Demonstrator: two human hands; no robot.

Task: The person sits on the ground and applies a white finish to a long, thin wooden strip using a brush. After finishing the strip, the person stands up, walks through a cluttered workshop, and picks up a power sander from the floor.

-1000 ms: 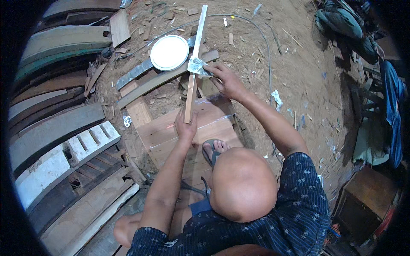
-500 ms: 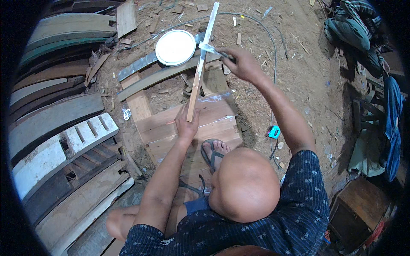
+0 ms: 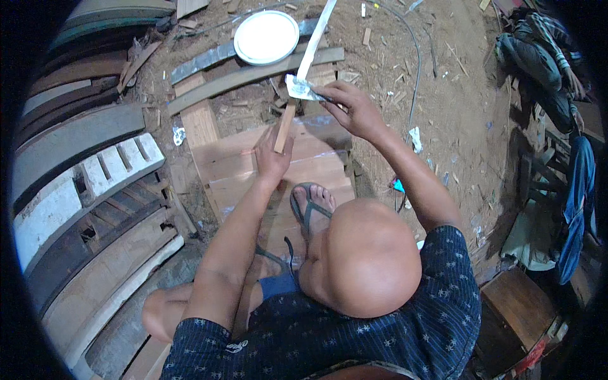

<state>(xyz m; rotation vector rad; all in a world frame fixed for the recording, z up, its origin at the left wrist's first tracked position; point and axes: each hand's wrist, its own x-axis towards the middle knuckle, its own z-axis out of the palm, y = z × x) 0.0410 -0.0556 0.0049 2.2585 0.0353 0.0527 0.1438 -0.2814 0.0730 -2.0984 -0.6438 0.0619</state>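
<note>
My left hand (image 3: 275, 158) is closed around the near, bare end of a narrow wooden strip (image 3: 286, 126), which slants up and away over the planks. The strip's far part is coated white and runs out of the top of the picture. In my right hand (image 3: 356, 109) is the dark handle of what looks like a putty knife (image 3: 300, 88). Its flat, flared blade, smeared white, lies across the strip where the white coat meets bare wood. Beyond the strip stands a round white lid or filled tub (image 3: 266, 37); which one, I cannot tell.
A wooden plank panel (image 3: 247, 168) with white smears lies under my sandalled foot. Old boards and a white slotted piece (image 3: 120, 168) are stacked left. A turquoise tape measure (image 3: 398, 184) is partly hidden by my right arm. Another person (image 3: 535, 63) sits far right.
The blade has slid down the strip toward my left hand and now shows its broad face. White covers more of the strip. The whole view has shifted slightly.
</note>
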